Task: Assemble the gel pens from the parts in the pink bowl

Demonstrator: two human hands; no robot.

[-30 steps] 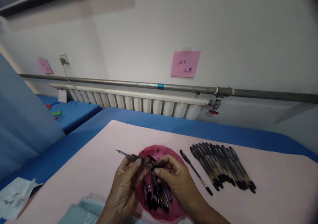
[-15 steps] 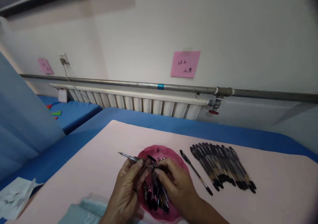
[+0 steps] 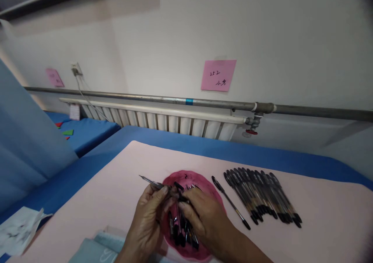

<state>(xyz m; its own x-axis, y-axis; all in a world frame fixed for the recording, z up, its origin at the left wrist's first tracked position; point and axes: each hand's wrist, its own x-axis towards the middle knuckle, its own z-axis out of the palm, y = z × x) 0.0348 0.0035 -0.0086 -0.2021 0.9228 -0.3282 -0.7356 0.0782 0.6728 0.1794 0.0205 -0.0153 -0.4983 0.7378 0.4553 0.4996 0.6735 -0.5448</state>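
Observation:
My left hand [image 3: 147,216] is closed around a pen [image 3: 153,183] with no cap on, its thin metal tip pointing up and left. My right hand [image 3: 201,216] pinches a dark pen part [image 3: 183,198] beside the left fingertips; whether it joins the pen is hidden by the fingers. Both hands are over a pink bowl [image 3: 208,185] with a wavy rim. In the bowl lie several loose black and clear pen parts [image 3: 180,237]. Dark smudges mark the left fingers.
Right of the bowl lies one capped pen [image 3: 231,202], then a row of several capped pens [image 3: 262,195]. A pink sheet [image 3: 140,158] covers the blue table [image 3: 163,136]. Grey-blue cloth [image 3: 93,249] and a stained white tissue [image 3: 19,232] lie at front left.
My right fingers have shifted slightly and now show a dark part in their pinch. The left hand keeps its hold on the pen. The laid-out pens stay put.

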